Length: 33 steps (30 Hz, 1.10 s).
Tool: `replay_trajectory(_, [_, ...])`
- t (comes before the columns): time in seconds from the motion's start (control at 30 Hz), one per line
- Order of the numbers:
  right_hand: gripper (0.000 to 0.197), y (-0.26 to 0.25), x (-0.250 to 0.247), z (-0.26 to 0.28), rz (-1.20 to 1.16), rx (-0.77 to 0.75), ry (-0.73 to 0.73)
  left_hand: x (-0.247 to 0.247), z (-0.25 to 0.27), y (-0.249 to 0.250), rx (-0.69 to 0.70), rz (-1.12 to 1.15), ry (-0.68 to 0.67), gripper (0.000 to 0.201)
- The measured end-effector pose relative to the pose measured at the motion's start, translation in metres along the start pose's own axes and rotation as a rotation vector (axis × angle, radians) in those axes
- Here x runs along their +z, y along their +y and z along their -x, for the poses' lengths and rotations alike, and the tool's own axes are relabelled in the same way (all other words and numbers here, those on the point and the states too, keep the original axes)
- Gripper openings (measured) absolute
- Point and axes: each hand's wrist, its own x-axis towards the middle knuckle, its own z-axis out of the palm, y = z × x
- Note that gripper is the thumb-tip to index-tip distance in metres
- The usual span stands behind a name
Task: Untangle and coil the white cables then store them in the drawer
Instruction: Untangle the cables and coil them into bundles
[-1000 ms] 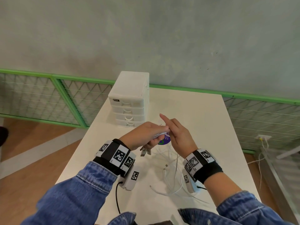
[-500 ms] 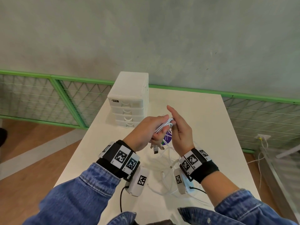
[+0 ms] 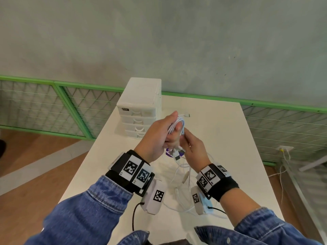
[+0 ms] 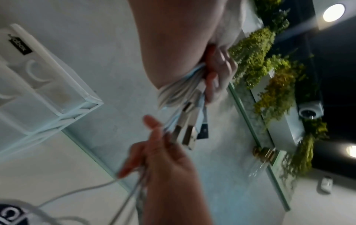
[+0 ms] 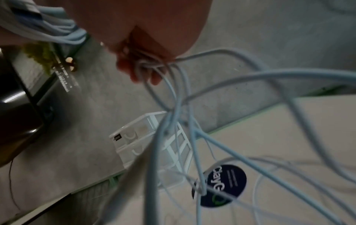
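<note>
Two hands are raised above the white table (image 3: 221, 138), close together in front of the drawer unit (image 3: 141, 106). Left hand (image 3: 155, 138): fingers curled round a bundle of looped white cables (image 3: 177, 124), gripping it in the fist; one plug end (image 3: 186, 114) sticks out past the top of the fist, pointing right. From the left wrist view, several plugs (image 4: 189, 130) with metal tips hang out below the gripped bundle. Right hand (image 3: 194, 147): just beside the left and touching it; fingers pinch together on the strands that run down from the bundle. In the right wrist view, the fingertips (image 5: 142, 73) are closed over a knot of crossing strands; which finger holds which strand cannot be told, as the picture is blurred. Below the hands, the loose lengths of cable (image 3: 182, 174) trail down in tangled loops and lie on the table between the two wrists, reaching toward the near edge. A round dark sticker (image 5: 223, 185) lies on the table under the hands, partly covered by strands. Drawer unit: white, four drawers stacked, all closed, standing upright at the far left part of the table, near the wall. Both forearms wear denim sleeves (image 3: 85, 214) and black wrist bands carrying square printed markers (image 3: 131, 167).
</note>
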Motion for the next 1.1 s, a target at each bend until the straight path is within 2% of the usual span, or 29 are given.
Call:
replay_trajectory(0.07, [0.032,0.004,0.004,0.002,0.063,0.015,-0.077,0.002,-0.002,0.003,0.036,0.092,0.036,0.047])
replay_trajectory(0.23, [0.01,0.007,0.007,0.015,0.196,0.053,-0.277,-0.005,-0.011,0.0,0.137,0.288,0.125,0.051])
replay_trajectory(0.27, [0.011,0.006,0.007,0.016,0.213,0.056,-0.312,-0.007,-0.013,-0.001,0.157,0.341,0.138,0.05])
replay_trajectory(0.37, [0.039,0.004,0.007,0.019,0.257,0.099,-0.406,-0.015,-0.018,-0.003,0.237,0.403,0.193,0.044])
replay_trajectory(0.43, [0.044,0.003,0.007,0.022,0.264,0.124,-0.426,-0.021,-0.021,-0.002,0.292,0.38,0.255,0.039])
replay_trajectory(0.5, [0.038,0.005,0.005,0.026,0.259,0.119,-0.435,-0.029,-0.023,0.001,0.369,0.315,0.345,0.033])
replay_trajectory(0.6, [0.027,0.008,0.002,0.033,0.221,0.051,-0.434,-0.042,-0.028,0.008,0.473,0.091,0.519,0.025])
replay_trajectory(0.7, [0.022,0.002,-0.002,0.033,0.157,0.011,-0.371,-0.051,-0.03,0.004,0.525,-0.172,0.605,0.021])
replay_trajectory(0.8, [0.022,-0.009,-0.004,0.029,0.087,-0.037,-0.332,-0.054,-0.029,-0.009,0.51,-0.423,0.577,0.016])
replay_trajectory(0.97, [0.026,-0.014,-0.008,0.024,-0.017,-0.054,-0.244,-0.063,-0.026,-0.039,0.32,-0.78,0.393,0.016])
replay_trajectory(1.03, [0.024,-0.015,-0.009,0.022,-0.03,-0.06,-0.228,-0.063,-0.023,-0.043,0.239,-0.829,0.344,0.022])
replay_trajectory(1.1, [0.023,-0.012,-0.012,0.021,-0.027,-0.03,-0.198,-0.062,-0.022,-0.04,0.199,-0.748,0.318,0.029])
